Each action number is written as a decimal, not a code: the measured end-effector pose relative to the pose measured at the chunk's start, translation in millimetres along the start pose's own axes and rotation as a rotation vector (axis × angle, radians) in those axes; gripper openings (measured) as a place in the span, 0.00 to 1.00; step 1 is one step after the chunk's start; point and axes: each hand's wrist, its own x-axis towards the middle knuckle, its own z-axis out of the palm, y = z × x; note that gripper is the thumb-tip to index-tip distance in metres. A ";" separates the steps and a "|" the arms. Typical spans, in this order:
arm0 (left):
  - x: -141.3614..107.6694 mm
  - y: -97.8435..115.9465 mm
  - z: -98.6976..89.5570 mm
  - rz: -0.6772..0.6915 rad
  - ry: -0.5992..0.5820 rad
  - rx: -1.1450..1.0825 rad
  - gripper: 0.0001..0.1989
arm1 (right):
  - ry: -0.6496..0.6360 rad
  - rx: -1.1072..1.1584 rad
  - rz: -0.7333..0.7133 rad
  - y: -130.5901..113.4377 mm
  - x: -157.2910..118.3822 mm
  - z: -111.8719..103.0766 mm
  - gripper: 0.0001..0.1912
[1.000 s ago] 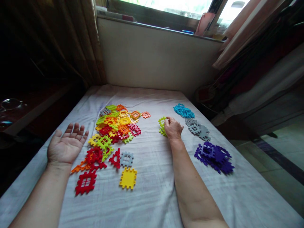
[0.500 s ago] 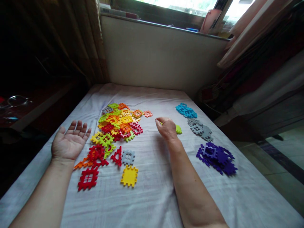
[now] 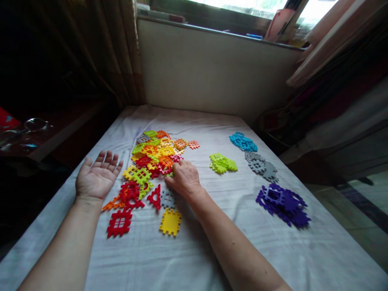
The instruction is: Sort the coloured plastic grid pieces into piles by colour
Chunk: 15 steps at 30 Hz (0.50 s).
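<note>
Near the worktop's left edge: the left hand, palm up, its grip wide, the fingers loosely curled beside the pile.
Right hand: at the near right side of the mixed pile, fingertips down among the pieces; thumb and fingers stand narrow, but whether they pinch a piece cannot be told.
Mixed pile: interlocking plastic pieces in yellow, orange, red, lime and grey, left of the worktop's middle, with a coral piece at its far right side.
Nearer pieces: a red triangle just beside a grey window piece, with a yellow square in front; a red window square lies to their left.
Lime group: right of the mixed pile, well apart from it.
Towards the right edge: a blue group nearest the far right corner, then a grey group, then a purple group nearest the person.
Beyond the left edge: eyeglasses on a dark shelf.
</note>
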 end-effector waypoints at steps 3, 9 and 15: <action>0.0 0.0 -0.5 -0.003 -0.008 -0.008 0.17 | -0.074 -0.017 0.041 5.5 -0.3 -11.0 0.17; 0.5 -0.8 -1.0 -0.004 -0.012 -0.011 0.17 | -0.149 0.009 0.038 31.3 1.4 -25.6 0.14; 0.2 -0.5 -2.1 0.006 -0.014 0.007 0.16 | -0.045 0.064 0.037 52.8 6.6 -25.3 0.17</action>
